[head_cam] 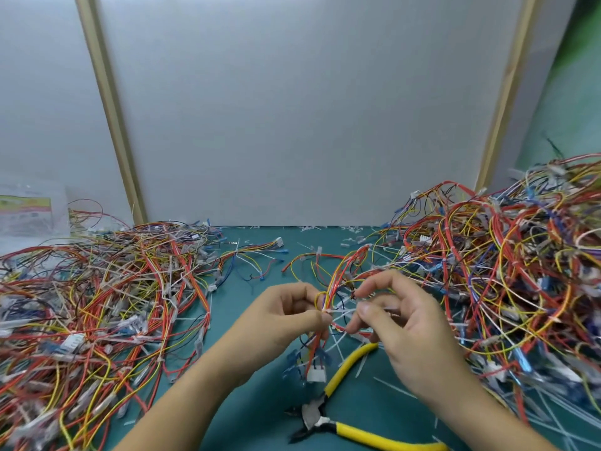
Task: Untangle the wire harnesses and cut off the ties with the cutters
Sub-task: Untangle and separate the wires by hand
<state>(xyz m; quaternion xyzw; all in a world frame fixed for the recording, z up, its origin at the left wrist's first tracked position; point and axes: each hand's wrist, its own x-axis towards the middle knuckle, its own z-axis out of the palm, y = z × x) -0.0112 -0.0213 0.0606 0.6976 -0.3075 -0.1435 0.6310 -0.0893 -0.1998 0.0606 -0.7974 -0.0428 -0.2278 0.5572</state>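
Observation:
My left hand (pixel 289 315) pinches a wire harness (pixel 328 288) of red, yellow and orange wires at a white tie (pixel 329 311), held above the green mat. A white connector (pixel 316 374) dangles from its lower end. My right hand (pixel 395 323) is just to the right, its thumb and fingers curled round loose strands and the tie's tail. The yellow-handled cutters (pixel 344 405) lie on the mat below both hands, held by neither.
A big heap of tangled harnesses (pixel 97 304) covers the left of the green mat (pixel 247 346). A taller heap (pixel 520 271) fills the right. Cut white ties (pixel 553 415) litter the front right and the back edge. White panels close off the back.

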